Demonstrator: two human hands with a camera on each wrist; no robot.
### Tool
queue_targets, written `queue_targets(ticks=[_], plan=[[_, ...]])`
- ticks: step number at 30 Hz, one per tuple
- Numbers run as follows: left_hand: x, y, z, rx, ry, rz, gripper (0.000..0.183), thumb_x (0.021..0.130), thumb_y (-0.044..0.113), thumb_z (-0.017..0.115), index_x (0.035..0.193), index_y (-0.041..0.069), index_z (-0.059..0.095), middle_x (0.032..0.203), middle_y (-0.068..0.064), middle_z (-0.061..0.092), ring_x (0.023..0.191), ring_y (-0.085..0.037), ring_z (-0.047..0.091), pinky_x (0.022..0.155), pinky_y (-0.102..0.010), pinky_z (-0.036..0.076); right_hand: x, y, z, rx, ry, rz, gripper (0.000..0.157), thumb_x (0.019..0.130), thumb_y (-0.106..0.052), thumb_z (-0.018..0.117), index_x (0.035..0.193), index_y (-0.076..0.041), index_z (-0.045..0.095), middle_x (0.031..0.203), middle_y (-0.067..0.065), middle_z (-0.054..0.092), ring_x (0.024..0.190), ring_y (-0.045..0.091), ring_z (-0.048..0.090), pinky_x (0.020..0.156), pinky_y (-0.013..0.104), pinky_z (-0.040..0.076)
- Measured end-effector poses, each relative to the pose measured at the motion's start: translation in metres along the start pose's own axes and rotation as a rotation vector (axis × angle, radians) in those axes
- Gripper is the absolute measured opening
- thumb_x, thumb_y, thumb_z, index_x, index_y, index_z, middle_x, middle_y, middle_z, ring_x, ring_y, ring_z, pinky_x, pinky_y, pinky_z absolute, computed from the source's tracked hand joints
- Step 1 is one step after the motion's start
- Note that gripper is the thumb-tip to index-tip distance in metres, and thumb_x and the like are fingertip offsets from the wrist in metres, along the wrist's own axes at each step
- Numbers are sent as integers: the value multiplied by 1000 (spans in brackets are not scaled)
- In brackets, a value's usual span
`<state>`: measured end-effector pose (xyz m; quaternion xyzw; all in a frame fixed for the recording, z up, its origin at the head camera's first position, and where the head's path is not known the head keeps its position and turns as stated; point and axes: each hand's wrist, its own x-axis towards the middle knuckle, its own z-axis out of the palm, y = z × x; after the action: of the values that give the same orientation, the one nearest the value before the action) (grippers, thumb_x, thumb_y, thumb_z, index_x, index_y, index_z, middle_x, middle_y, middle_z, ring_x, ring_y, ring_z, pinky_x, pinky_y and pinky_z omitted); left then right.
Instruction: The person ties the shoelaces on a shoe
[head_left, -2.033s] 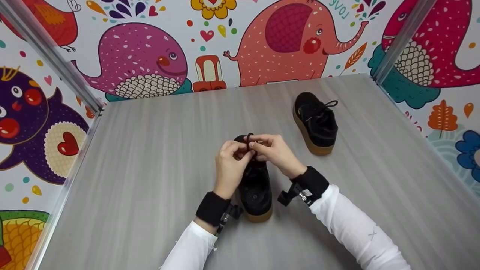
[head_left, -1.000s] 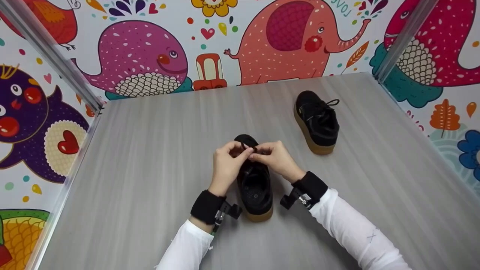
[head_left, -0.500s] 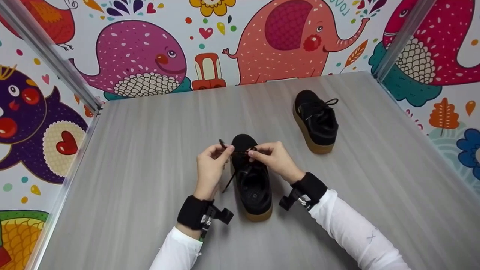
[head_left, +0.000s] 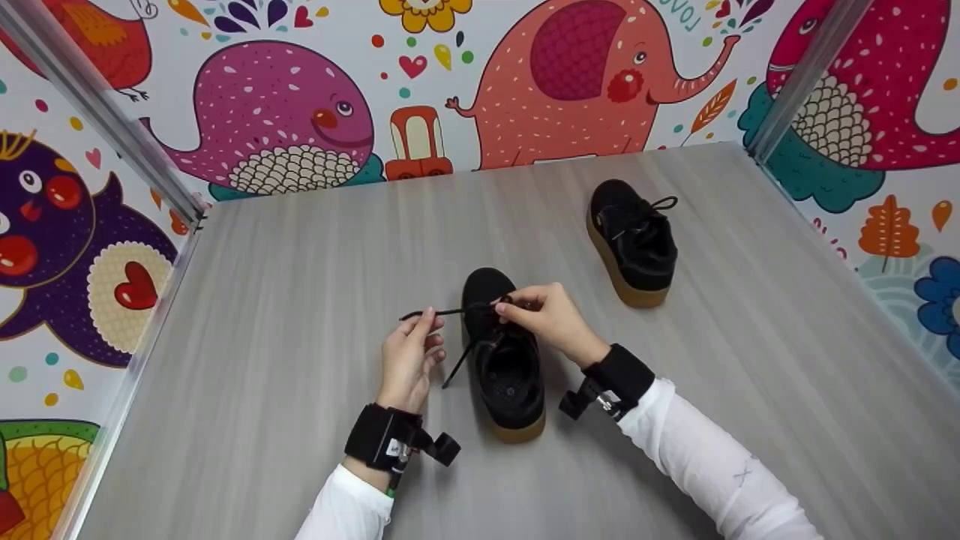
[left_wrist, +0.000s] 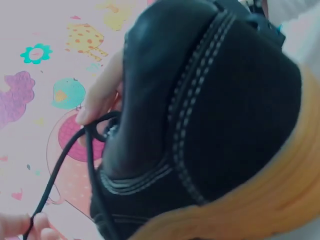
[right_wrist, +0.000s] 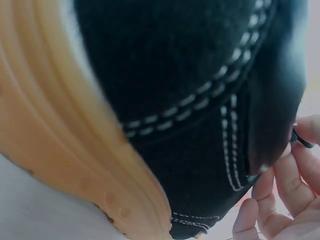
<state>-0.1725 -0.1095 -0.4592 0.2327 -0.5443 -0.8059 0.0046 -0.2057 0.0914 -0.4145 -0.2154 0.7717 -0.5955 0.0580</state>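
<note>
A black low shoe with a tan sole lies in front of the person, toe pointing away. My left hand, left of the shoe, pinches a black shoelace between thumb and finger, its tip poking out beyond. That lace runs taut sideways to the shoe's front. Over the laces, my right hand pinches the lace by the knot; in the right wrist view its fingers curl beside the shoe's collar. Another lace end hangs down the shoe's left side. The left wrist view shows white stitching along the heel.
A matching black shoe stands farther back on the right, its lace tied with a loop sticking out. Panels with cartoon animals border the grey wood-look surface at the back and sides, with metal posts at the corners.
Both hands were together over the shoe's front. My left hand has since moved left and towards the person, drawing the lace out straight. The right hand has stayed by the knot.
</note>
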Motion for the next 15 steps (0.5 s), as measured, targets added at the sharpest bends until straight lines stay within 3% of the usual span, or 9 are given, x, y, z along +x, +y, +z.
queue_targets(ticks=[4,8,12,15], plan=[[2,-6,-3,-26,-25,-82,25,97,23,54,102,-1,58,82,1,61,67,-10,50,56,-23,43,0,-3,0,-25,-3,-9,16,87,-4,66,91,10,71,80,24,69,69,15,62,62,16,47],[5,-11,-5,-61,-56,-138,20,97,22,54,98,2,57,78,3,60,64,-9,48,53,-21,41,0,-3,0,-18,-3,2,16,87,-5,66,92,10,71,81,24,69,70,17,63,63,16,48],[6,-12,-7,-23,-66,-124,25,97,23,55,100,-1,59,76,2,61,62,-9,49,51,-21,42,0,-2,-1,-12,-2,8,16,87,-5,67,92,9,71,81,24,69,70,15,63,63,17,49],[5,-11,-10,60,-62,-62,33,96,23,55,106,-7,59,75,0,61,61,-9,50,50,-21,44,1,-1,-1,-11,-2,11,15,86,-5,67,91,8,72,80,22,69,69,14,63,63,17,49]])
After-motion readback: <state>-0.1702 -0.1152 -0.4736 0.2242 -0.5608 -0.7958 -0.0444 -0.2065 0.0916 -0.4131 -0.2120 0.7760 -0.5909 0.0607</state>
